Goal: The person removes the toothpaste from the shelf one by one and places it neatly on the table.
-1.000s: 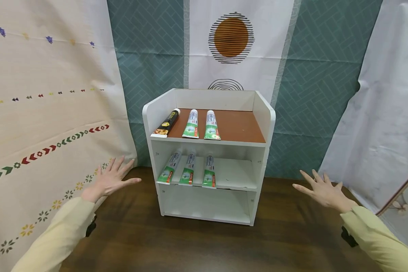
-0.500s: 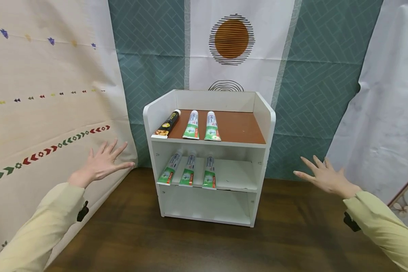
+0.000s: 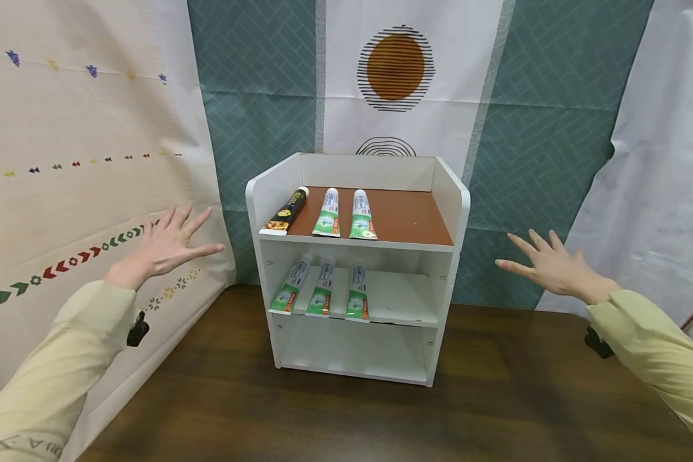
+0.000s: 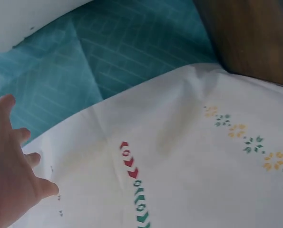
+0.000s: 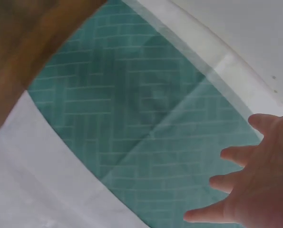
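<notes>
left hand (image 3: 164, 247): fingers spread, holding nothing, off to the left of the white shelf unit (image 3: 369, 172) and in front of the cream cloth (image 3: 92, 115). right hand (image 3: 554, 266): same, spread and holding nothing, well right of the unit. neither touches a tube.

tubes: top shelf, left to right, black tube (image 3: 285, 212), then first green-white tube (image 3: 326, 213) and second green-white tube (image 3: 362, 215). middle shelf has three more: left lower tube (image 3: 291, 285), centre lower tube (image 3: 321, 287), right lower tube (image 3: 357, 292). all lie flat, caps to the back, flat tail ends at the front edge. unit stands on the dark wood surface (image 3: 335, 417).

handling, my read: light, soft-walled, a bit slick, not fragile; fill level can't be told. squeezing hard mid-body would dent them. best hold: pinch the flat tail from the front, or thumb and fingers across the body, lightly.
</notes>
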A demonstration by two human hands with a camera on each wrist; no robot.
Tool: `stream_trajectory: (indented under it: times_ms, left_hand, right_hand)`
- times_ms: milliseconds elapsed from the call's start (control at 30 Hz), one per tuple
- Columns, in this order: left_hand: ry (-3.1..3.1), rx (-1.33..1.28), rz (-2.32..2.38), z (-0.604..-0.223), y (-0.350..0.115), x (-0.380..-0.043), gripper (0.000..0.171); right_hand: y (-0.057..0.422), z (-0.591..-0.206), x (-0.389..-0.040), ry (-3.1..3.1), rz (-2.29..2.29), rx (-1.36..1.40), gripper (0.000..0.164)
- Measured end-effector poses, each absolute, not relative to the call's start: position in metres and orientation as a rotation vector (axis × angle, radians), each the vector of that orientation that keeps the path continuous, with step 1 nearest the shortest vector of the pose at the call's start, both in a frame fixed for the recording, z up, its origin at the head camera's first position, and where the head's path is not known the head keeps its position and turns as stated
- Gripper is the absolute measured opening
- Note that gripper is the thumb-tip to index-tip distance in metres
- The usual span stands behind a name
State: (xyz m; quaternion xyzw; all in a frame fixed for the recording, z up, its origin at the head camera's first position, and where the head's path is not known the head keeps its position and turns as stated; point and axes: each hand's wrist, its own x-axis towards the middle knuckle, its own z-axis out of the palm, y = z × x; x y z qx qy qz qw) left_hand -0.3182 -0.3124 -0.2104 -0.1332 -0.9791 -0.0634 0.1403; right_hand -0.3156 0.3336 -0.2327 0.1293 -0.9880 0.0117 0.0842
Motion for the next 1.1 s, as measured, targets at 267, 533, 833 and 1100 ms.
stream_trajectory:
  times_ms: [267,533,833,1100]
  left_hand:
    - [-2.597,-0.656,-0.731,-0.184,-0.298,-0.322,0.076]
    - [-2.266,-0.839,-1.272,-0.155,-0.268,-0.317,0.069]
    - [-2.264,-0.857,-1.368,-0.137,-0.239,-0.328,0.055]
    - [-2.305,-0.905,-1.395,-0.137,-0.233,-0.334,0.052]
  right_hand:
    - [0.318,-0.206,-0.319,-2.903,0.298,0.44,0.081]
    - [0.296,-0.172,-0.318,-2.757,0.647,0.59,0.072]
    - [0.257,-0.127,-0.311,-2.583,0.89,0.645,0.062]
    - [0.21,-0.104,-0.314,-2.463,0.964,0.82,0.053]
